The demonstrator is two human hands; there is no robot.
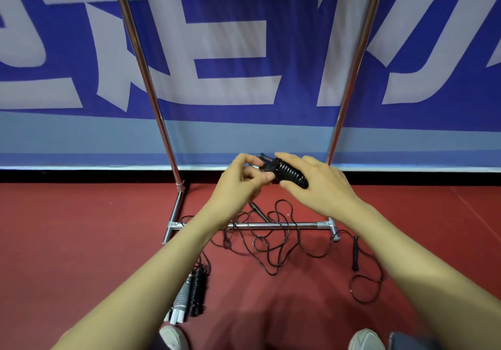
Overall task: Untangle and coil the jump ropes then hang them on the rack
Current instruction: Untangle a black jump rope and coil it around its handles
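Between the two uprights of the chrome rack point(271, 225), above the floor, both hands hold a wound black jump rope point(291, 174).

Right hand point(317, 178): fingers curled over the top of the bundle, thumb beneath it, gripping the tight turns of cord around its middle.

Left hand point(241, 176): fingers bent inward, thumb and fingertips pinching the left end of the same bundle, where the handle ends stick out. Which strand it pinches cannot be told.

Loose black rope point(273, 244): lying tangled on the red floor point(81, 227), its loops crossing over and under the rack's lower crossbar. One black handle point(355, 253) lies to the right, just beyond the rack's right foot, with a further loop of cord nearer the person.

Two finished bundles lie side by side and touching on the floor at lower left: a grey-white one point(183, 295) and a black one point(198, 292).

Blue and white banner point(230, 51): stretched behind the rack.

Two light shoes point(173, 336) show at the bottom edge.
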